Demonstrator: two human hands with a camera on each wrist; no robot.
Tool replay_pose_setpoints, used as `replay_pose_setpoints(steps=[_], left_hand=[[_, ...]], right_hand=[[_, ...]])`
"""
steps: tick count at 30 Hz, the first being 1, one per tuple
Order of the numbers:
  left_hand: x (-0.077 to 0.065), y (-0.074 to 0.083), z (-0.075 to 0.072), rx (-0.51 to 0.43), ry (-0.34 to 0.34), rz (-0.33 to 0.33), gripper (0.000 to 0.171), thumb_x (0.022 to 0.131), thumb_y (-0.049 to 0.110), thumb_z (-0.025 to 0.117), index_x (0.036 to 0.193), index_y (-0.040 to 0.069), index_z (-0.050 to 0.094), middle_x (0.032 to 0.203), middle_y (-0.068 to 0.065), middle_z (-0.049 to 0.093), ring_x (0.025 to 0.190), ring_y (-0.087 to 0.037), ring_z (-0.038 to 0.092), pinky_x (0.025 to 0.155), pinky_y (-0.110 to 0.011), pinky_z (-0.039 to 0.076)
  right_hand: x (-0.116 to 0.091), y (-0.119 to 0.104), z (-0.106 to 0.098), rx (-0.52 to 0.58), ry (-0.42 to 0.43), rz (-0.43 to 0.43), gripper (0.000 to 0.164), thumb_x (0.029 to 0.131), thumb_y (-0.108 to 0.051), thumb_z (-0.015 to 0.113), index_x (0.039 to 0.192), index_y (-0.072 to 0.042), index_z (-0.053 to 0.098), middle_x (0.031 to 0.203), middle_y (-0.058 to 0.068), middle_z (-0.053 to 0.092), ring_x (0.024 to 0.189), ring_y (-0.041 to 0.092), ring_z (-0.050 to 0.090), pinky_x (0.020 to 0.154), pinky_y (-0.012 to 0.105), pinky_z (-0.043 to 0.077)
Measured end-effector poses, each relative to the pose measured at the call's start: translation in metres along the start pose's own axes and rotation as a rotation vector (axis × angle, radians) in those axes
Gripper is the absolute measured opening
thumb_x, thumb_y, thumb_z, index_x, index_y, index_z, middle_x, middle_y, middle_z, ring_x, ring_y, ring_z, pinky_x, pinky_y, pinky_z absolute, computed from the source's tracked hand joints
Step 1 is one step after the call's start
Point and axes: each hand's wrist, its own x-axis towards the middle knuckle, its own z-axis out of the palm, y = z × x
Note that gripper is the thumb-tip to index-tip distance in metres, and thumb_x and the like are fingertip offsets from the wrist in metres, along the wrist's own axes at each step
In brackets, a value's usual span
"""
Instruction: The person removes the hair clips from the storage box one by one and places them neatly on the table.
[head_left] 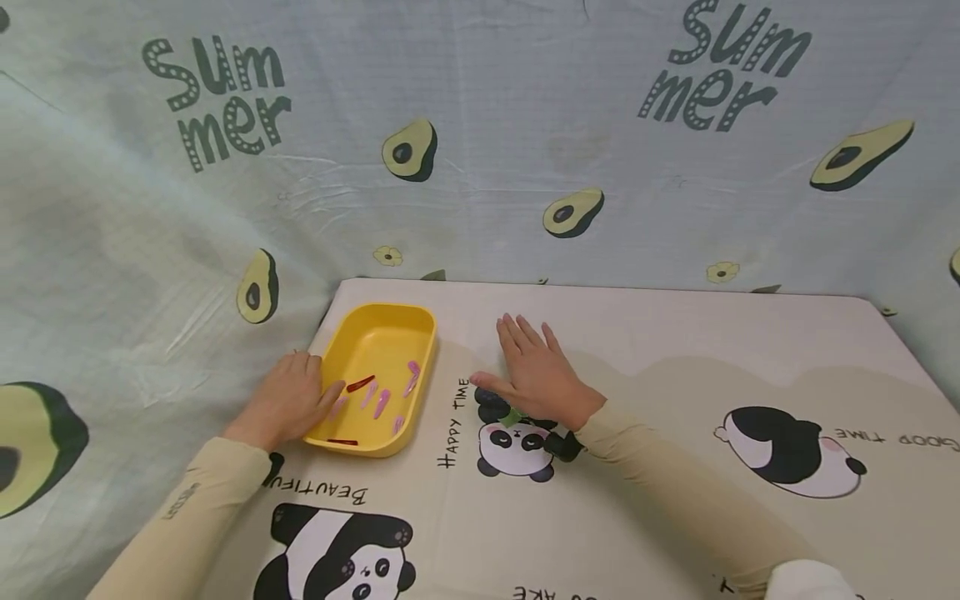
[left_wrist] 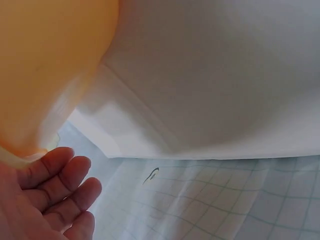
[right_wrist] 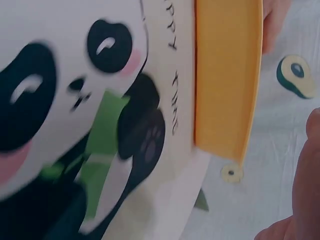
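A yellow plastic tray (head_left: 378,333) lies on the table's left part, holding several pink snap hair clips (head_left: 382,403) and two red ones (head_left: 361,383). My left hand (head_left: 288,396) grips the tray's left rim, thumb over the inside and fingers outside. The left wrist view shows those fingers (left_wrist: 57,177) curled under the rim beside the tray wall (left_wrist: 55,65). To the right of the tray, my right hand (head_left: 536,375) is held over a printed panda, fingers straight, thumb spread, nothing in it. The right wrist view shows the tray's side (right_wrist: 227,75) and part of that hand.
The white tablecloth (head_left: 637,533) carries printed pandas and words. A curtain (head_left: 480,100) with avocado prints hangs behind the table and along its left side. The tray stands near the table's left edge.
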Motion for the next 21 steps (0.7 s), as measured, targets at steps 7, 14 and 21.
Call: replay_pose_setpoints(steps=[7, 14, 21], left_hand=[[0.0, 0.001, -0.002, 0.03, 0.016, 0.003, 0.035, 0.099, 0.025, 0.058, 0.102, -0.009, 0.05, 0.087, -0.016, 0.044, 0.086, -0.032, 0.043, 0.083, -0.045, 0.04], [0.002, 0.005, -0.005, 0.03, -0.01, -0.011, 0.03, 0.098, 0.022, 0.055, 0.104, -0.007, 0.051, 0.088, -0.016, 0.046, 0.089, -0.033, 0.043, 0.088, -0.049, 0.041], [0.001, 0.01, -0.006, 0.032, -0.019, -0.021, 0.027, 0.098, 0.021, 0.055, 0.104, -0.006, 0.051, 0.088, -0.014, 0.045, 0.089, -0.032, 0.045, 0.09, -0.048, 0.042]], right_hand=[[0.016, -0.032, 0.012, 0.013, -0.01, -0.021, 0.1, 0.096, -0.077, 0.039, 0.159, 0.001, 0.032, 0.166, 0.019, 0.038, 0.154, 0.04, 0.037, 0.127, 0.061, 0.022], [0.027, -0.052, 0.021, 0.027, 0.032, -0.06, 0.093, 0.096, -0.077, 0.039, 0.149, -0.001, 0.047, 0.15, 0.017, 0.056, 0.142, 0.037, 0.051, 0.122, 0.057, 0.032], [0.032, -0.063, 0.023, 0.027, 0.014, -0.059, 0.088, 0.097, -0.076, 0.039, 0.141, -0.001, 0.054, 0.135, 0.016, 0.064, 0.132, 0.036, 0.057, 0.12, 0.056, 0.036]])
